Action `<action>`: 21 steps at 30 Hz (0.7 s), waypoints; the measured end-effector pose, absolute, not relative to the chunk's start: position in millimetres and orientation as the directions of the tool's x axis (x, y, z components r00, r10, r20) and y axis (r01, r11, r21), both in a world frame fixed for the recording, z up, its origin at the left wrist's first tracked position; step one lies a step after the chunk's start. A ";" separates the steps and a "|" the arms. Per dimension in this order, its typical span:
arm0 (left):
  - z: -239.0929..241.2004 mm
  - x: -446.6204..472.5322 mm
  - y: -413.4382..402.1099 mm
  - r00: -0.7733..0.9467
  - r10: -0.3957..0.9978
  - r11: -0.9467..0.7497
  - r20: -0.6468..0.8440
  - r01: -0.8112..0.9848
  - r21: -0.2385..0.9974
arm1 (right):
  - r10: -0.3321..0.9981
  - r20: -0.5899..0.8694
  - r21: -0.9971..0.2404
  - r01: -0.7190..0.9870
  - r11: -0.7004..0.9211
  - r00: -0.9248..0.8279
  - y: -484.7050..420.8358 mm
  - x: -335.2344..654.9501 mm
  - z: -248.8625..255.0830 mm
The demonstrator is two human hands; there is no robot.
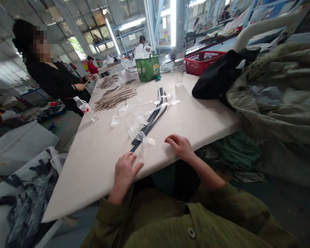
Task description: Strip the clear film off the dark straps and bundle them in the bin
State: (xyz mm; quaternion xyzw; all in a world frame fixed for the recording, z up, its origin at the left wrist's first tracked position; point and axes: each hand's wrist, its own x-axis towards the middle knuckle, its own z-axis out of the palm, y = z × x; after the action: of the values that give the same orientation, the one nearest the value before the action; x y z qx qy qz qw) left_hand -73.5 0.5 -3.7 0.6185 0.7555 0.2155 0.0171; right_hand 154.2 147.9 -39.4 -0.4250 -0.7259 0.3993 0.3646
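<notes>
Head view: dark strips [150, 122], crossed by clear plastic [140, 136], are laid on a pale table [93, 165], their near end reached by the left hand [125, 170], whose grip cannot be told. Beside them, near the table's edge, the right hand [181, 147] is seen released, its fingers loosely curled.

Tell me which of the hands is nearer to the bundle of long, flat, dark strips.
Left. The left hand is at the near end of the dark strips, contact unclear; the right hand is off to their right, clearly apart.
</notes>
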 end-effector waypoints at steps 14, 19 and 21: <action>-17.7 -73.0 29.1 -0.189 0.958 0.125 0.215 0.951 0.281 | 0.857 0.124 -0.765 0.502 0.404 -0.500 130.0 138.6 -22.8; -11.5 -63.7 30.7 -0.232 0.947 0.122 0.220 0.899 0.421 | 0.815 0.116 -0.738 0.500 0.453 -0.567 127.9 128.5 -14.7; -9.7 -58.9 25.7 -0.321 0.929 0.159 0.183 0.795 0.586 | 0.799 0.104 -0.720 0.509 0.471 -0.592 125.5 123.4 -8.6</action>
State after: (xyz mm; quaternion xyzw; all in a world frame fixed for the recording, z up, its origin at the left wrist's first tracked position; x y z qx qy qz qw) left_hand -58.9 25.7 -9.7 0.5721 0.7533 0.3051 0.1102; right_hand 123.4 125.5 -8.6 -0.3946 -0.8290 0.3299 0.2197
